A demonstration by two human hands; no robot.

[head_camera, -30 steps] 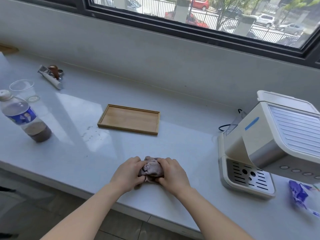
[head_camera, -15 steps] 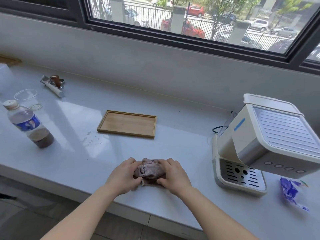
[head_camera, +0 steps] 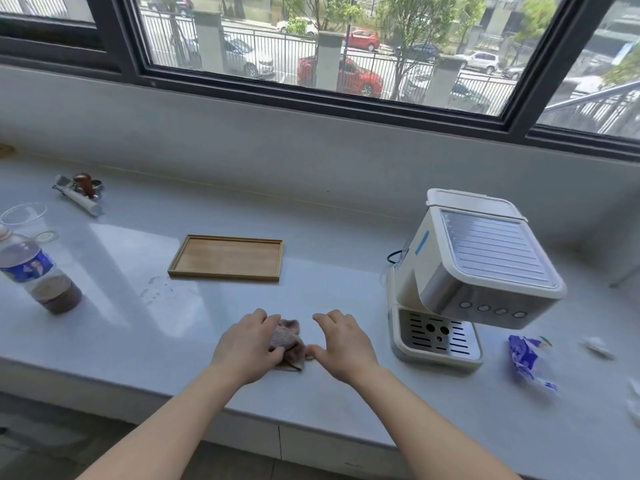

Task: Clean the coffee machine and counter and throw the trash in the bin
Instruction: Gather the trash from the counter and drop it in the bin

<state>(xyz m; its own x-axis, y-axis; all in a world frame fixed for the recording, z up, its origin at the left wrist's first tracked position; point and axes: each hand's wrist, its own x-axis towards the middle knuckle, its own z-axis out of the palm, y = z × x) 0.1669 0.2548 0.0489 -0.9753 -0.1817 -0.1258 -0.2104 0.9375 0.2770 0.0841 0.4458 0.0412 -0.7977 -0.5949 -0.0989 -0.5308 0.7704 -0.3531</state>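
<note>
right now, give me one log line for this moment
left hand: grips cloth on counter | right hand: open beside cloth | stains near tray: unwiped | blue wrapper: right of coffee machine

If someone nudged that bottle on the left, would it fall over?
Probably not easily: the bottle stands upright with brown liquid only at its bottom, so its weight sits low. Mostly empty, it is likely light. Tipped over, its round body would probably roll.

The pale tabletop (head_camera: 329, 244) carries a coffee machine (head_camera: 478, 271), a wooden tray (head_camera: 227, 258), a bottle (head_camera: 38, 275), a plastic cup (head_camera: 24, 216), a cloth (head_camera: 285, 336) and a blue wrapper (head_camera: 524, 355).
</note>
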